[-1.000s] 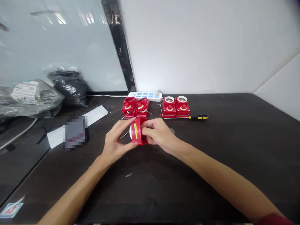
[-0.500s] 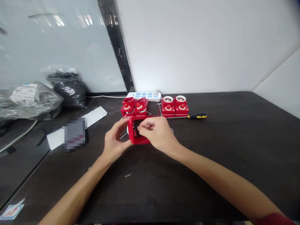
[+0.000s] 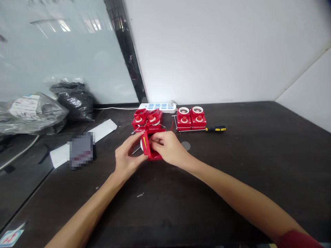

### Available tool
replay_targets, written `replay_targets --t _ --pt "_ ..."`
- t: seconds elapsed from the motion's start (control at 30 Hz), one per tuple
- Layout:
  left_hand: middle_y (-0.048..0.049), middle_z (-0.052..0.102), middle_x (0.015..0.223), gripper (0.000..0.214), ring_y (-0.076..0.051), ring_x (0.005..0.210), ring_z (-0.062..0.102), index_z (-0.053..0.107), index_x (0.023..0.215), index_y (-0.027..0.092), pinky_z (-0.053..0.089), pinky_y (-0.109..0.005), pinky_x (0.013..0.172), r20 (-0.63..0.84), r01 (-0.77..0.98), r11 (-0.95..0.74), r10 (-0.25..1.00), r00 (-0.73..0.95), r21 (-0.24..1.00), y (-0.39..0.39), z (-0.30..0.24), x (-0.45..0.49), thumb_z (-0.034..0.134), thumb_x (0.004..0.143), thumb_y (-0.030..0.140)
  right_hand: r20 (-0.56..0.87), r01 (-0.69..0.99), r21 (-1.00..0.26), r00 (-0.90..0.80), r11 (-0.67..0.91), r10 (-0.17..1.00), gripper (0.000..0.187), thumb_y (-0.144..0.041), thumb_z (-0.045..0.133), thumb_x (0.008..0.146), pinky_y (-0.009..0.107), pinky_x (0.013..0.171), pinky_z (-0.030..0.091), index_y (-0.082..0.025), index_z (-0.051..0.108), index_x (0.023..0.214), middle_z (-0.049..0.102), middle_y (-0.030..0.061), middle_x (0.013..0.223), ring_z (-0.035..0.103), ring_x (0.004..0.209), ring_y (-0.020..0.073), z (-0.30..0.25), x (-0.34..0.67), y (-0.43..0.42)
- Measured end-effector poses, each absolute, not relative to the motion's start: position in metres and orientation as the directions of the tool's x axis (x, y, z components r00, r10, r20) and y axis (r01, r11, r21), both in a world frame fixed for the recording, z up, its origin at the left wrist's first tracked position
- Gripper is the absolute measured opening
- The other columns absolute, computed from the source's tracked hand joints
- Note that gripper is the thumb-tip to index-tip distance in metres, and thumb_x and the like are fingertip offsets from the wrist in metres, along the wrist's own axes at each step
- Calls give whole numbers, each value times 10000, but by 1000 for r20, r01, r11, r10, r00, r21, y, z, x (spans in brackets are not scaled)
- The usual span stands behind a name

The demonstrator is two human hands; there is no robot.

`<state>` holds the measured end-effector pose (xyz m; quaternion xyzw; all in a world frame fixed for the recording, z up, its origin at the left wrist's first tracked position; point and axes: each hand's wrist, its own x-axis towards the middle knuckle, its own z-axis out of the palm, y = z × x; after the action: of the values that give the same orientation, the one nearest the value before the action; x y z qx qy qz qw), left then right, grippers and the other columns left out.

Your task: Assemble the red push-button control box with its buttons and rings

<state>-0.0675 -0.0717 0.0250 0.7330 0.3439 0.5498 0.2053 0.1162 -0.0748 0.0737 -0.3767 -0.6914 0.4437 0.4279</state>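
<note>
My left hand point(image 3: 128, 153) grips the left side of a red box-shaped housing point(image 3: 147, 146), thumb below and fingers above. The housing is tilted, and a yellow mark shows on its left edge. A white round part point(image 3: 141, 144) peeks out behind it, beside my left fingers. My right hand point(image 3: 169, 147) reaches into the hollow of the housing with its fingers pinched together. What they hold in there is hidden. Just beyond the housing lie two red units point(image 3: 141, 119) with red buttons, their upper parts askew and loose wires around them.
Two assembled red units with white rings point(image 3: 184, 119) stand behind and to the right. A yellow-and-black screwdriver point(image 3: 216, 128) lies beside them, a grey disc point(image 3: 185, 146) nearer. A power strip point(image 3: 157, 107) runs along the wall. Plastic bags point(image 3: 73, 98) and a white strip point(image 3: 106, 130) lie left.
The housing has turned in my left hand, bringing the yellow mark into view. My right fingers have gone deeper into it, moving slightly left, and the grey disc is now more exposed.
</note>
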Motion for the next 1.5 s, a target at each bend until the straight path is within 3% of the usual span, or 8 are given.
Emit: replay_targets --t 0.17,0.37,0.5,0.63,0.83,1.03,1.37,1.5 --pt "-78 616 1209 693 -260 1100 626 552 1357 298 541 -452 960 702 374 -709 689 183 598 -66 32 -72 831 723 305 383 286 -827 -342 483 858 203 -98 504 873 325 804 455 -200 679 851 673 34 955 610 884 169 81 121 -77" --pt "-74 574 1216 719 -238 1091 597 452 1441 333 539 -420 943 776 542 -767 557 297 343 -69 42 -70 770 796 325 310 52 -935 -357 350 881 325 -375 408 996 329 766 466 -210 628 823 645 6 832 599 813 165 89 132 -88" --pt "-80 591 1258 659 -227 1097 611 448 1446 297 543 -388 944 771 575 -787 504 389 224 -71 49 -59 715 844 257 219 -40 -975 -343 219 913 207 -409 665 849 343 752 502 -205 653 883 669 7 827 632 813 182 87 136 -84" --pt "-102 625 1254 557 -238 1113 626 514 1374 228 533 -401 966 771 579 -797 475 424 172 -67 54 -44 689 846 203 91 -166 -985 -221 55 971 287 -269 807 673 382 764 533 -184 677 915 715 37 855 678 837 217 84 139 -78" --pt "-103 676 1182 553 -234 1087 644 528 1304 197 538 -409 933 736 579 -791 511 445 199 -62 53 -33 754 815 323 -49 -328 -937 -205 -116 978 183 -148 757 634 371 781 523 -169 687 801 722 35 800 671 769 188 76 151 -68" --pt "-127 608 1323 598 -258 1240 573 487 1353 208 481 -471 1040 706 525 -804 542 456 278 -64 46 -43 734 831 362 -98 -397 -893 -292 -213 951 144 -124 710 638 329 811 492 -161 695 777 709 33 818 632 797 164 75 161 -62" --pt "-110 637 1267 549 -259 1153 611 554 1327 233 489 -470 988 695 558 -781 565 445 278 -62 42 -50 728 825 370 -114 -302 -927 -342 -224 933 339 -168 786 640 368 863 500 -182 693 966 727 50 950 651 887 197 67 165 -57" --pt "-112 627 1282 566 -259 1156 608 548 1334 233 493 -471 991 680 550 -772 591 434 319 -63 41 -55 736 819 375 -202 -337 -876 -391 -344 898 218 -330 729 771 383 846 510 -167 701 913 727 87 933 653 873 209 61 167 -52"
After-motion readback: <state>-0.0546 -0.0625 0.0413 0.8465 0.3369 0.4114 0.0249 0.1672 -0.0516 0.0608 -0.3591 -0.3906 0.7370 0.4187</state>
